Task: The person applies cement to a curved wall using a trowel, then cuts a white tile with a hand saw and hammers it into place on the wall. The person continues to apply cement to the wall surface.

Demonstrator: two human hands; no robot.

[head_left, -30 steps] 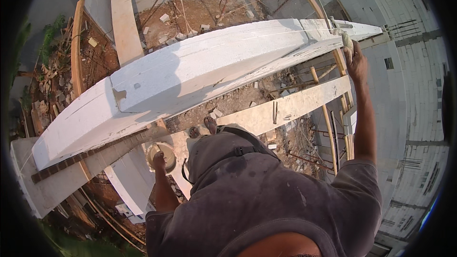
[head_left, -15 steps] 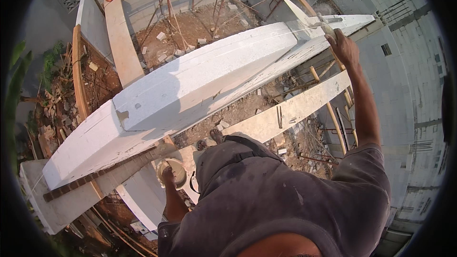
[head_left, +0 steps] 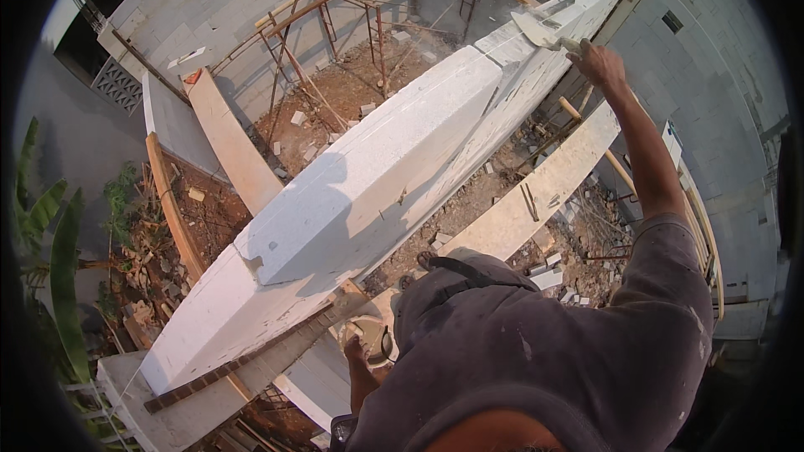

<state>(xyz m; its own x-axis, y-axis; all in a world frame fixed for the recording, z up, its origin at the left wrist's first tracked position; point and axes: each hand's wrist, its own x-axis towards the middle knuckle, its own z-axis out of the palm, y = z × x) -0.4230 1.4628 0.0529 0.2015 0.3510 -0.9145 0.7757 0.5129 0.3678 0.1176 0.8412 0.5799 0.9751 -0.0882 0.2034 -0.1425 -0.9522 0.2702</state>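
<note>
My right hand (head_left: 601,63) grips the handle of a pale, mortar-coated trowel (head_left: 536,29), whose flat blade lies over the top of the white block wall (head_left: 377,142) toward its far right end. My left hand (head_left: 356,347) is low beside my body, closed on a round pale bucket (head_left: 370,326) of grey mortar, apparently at its rim. The bucket is partly hidden by my shirt and trousers. A thin string runs along the wall's top.
Pale planks (head_left: 528,192) span beside me over rubble (head_left: 569,276); another plank (head_left: 234,142) crosses behind the wall. Metal scaffolding (head_left: 377,50), timber beams (head_left: 172,201), grey block walls (head_left: 184,17), a concrete ledge (head_left: 126,393) and banana leaves (head_left: 59,276) surround the raised spot.
My right hand with the trowel has moved up and left along the wall top, the blade now tilted flatter over it. The view has rotated, showing more of the far walls.
</note>
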